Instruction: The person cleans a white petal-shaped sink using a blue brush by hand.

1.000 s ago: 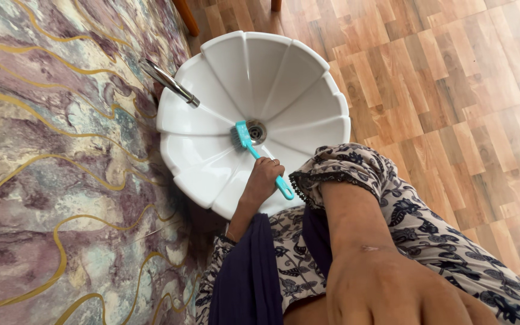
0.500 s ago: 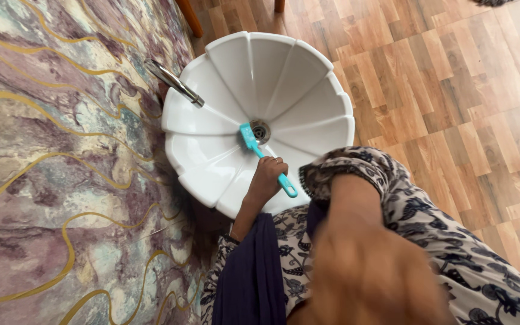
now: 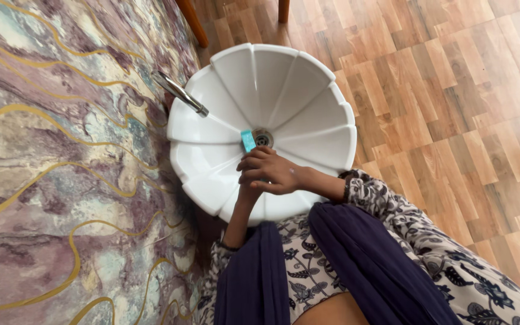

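Note:
A white petal-shaped sink [image 3: 308,84] hangs on a marbled wall. The head of a teal brush [image 3: 247,140] rests in the bowl beside the drain [image 3: 263,139]. Its handle is hidden under my hands. My right hand [image 3: 270,171] reaches in from the right in a patterned sleeve. Its fingers curl over the brush handle and over my left hand. Only the wrist end of my left hand [image 3: 246,194] shows beneath it, and the forearm comes up from below.
A chrome tap [image 3: 180,93] juts from the purple, gold-veined wall [image 3: 61,150] over the bowl's left rim. Wooden plank flooring [image 3: 452,90] lies to the right. Two wooden legs [image 3: 195,24] stand beyond the sink. A dark blue scarf [image 3: 356,259] hangs down my front.
My right hand, close to the camera before, has moved down into the sink and closed over the brush handle and my left hand. The brush head stays by the drain.

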